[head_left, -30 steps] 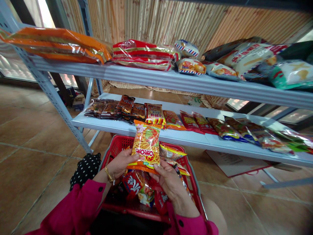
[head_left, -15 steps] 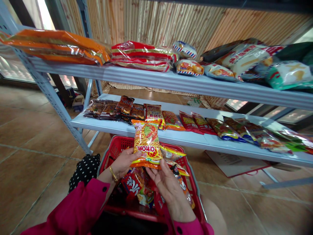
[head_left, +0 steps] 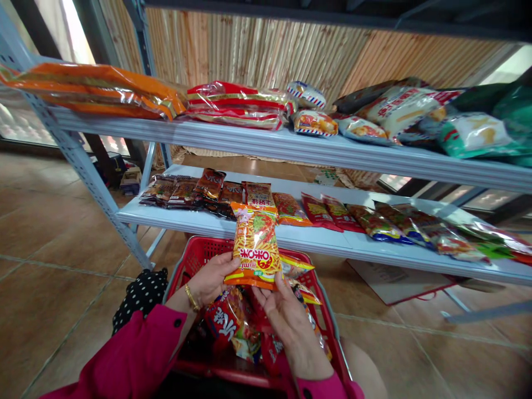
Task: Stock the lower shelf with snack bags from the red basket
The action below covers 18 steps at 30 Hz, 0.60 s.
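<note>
Both hands hold one yellow and orange snack bag (head_left: 256,244), its printing upside down, above a red basket (head_left: 197,252). My left hand (head_left: 214,277) pinches its lower left edge, thumb on the front. At the lower right corner, my right hand (head_left: 286,318) grips it with the thumb at the edge and fingers beneath. The bag's top end overlaps the front of the lower shelf in view. Inside the basket lie several packets, among them a red one with white lettering (head_left: 224,318) and a yellow-edged one (head_left: 295,266).
A blue-grey metal rack crosses the view. Its lower shelf (head_left: 199,220) bears several dark, red and orange packets. On the upper shelf (head_left: 233,141) lie large orange bags (head_left: 95,83), red bags (head_left: 236,100) and white ones. A red-edged board (head_left: 399,280) lies under the rack.
The view has shifted slightly, so the shelves appear a little lower. The held bag has moved slightly right and is more upright, with both hands still on it.
</note>
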Available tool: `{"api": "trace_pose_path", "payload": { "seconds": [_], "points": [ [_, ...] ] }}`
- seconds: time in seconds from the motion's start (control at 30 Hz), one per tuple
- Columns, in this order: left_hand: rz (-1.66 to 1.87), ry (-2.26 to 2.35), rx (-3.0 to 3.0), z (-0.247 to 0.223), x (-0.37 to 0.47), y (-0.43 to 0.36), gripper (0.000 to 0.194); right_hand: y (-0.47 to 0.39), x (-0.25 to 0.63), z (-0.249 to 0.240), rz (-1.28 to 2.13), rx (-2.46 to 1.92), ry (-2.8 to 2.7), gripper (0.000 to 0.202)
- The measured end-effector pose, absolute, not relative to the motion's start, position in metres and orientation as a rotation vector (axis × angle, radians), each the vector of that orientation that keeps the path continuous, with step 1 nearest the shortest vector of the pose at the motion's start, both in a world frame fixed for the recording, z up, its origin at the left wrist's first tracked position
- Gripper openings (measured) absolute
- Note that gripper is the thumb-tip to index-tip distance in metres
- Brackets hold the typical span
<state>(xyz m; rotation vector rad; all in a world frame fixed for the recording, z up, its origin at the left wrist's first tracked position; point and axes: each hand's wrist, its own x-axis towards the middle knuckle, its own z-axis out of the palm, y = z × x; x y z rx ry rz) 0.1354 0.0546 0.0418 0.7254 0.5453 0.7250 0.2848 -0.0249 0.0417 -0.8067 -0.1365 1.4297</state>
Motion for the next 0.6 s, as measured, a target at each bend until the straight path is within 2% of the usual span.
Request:
{"api": "trace_pose_path", "payload": {
  "seconds": [0.2,0.43,0.6],
  "points": [
    [0.722,0.556,0.745,0.049,0.148,0.056,0.043,-0.023,0.286,0.044,1.369,-0.789,-0.076,0.032],
    [0.662,0.613,0.867,0.06,0.178,0.061,0.044,-0.019,0.306,0.036,1.238,-0.828,-0.107,0.047],
    [0.67,0.696,0.903,0.062,0.209,0.069,0.036,-0.011,0.337,0.035,1.204,-0.842,-0.061,0.036]
  ]
}}
